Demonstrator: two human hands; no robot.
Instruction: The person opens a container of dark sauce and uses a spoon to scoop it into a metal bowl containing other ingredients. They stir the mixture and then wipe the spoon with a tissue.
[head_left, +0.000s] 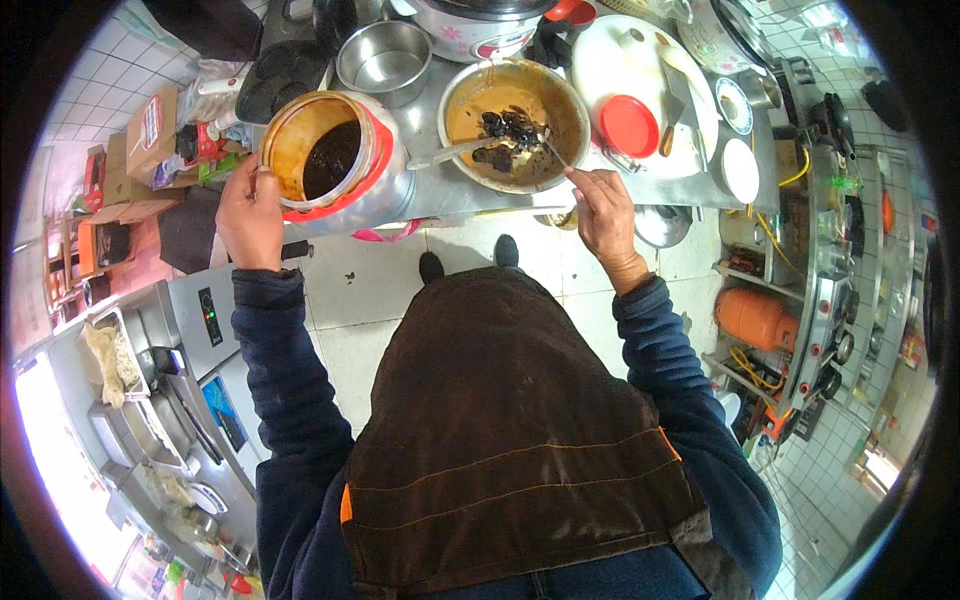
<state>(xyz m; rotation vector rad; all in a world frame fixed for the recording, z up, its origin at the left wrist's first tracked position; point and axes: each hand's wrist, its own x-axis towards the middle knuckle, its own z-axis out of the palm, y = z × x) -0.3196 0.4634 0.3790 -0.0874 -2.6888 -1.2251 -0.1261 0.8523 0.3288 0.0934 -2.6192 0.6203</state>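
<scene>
My left hand (253, 214) grips the rim of a large plastic jar (386, 176), whose mouth is tilted towards me. Dark sauce (332, 161) lies inside it, and brown residue coats the inner wall. Between the fingers of my right hand (602, 217) is the thin handle of a metal utensil (556, 154); its working end is hidden in a dark, glossy lump (510, 129). That lump sits on tan paste in a metal bowl (577, 161). A second utensil, pale and flat-handled (454, 152), leans over the bowl's left rim.
Behind the jar stands an empty steel pot (384, 64), beside a flowered rice cooker (480, 30). Right of the bowl, a white board (615, 64) carries a red lid (628, 126) and a cleaver (675, 101). A white dish (740, 171) is near the table's right end. An orange gas cylinder (754, 319) occupies a shelf.
</scene>
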